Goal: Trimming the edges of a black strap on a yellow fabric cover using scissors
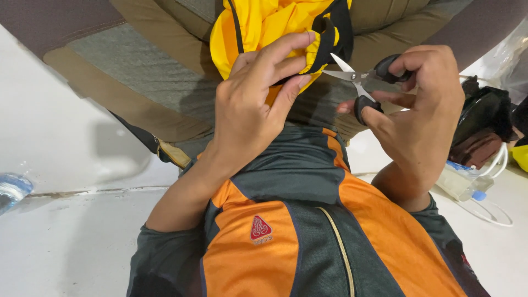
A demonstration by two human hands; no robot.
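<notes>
Left hand [250, 104] pinches the yellow fabric [264, 27] at its black trim [330, 38], held up at chest height. Right hand [423, 110] grips small scissors [357, 82], blades parted beside the trim. Fabric appears light, limp; best held taut near the cut.
</notes>
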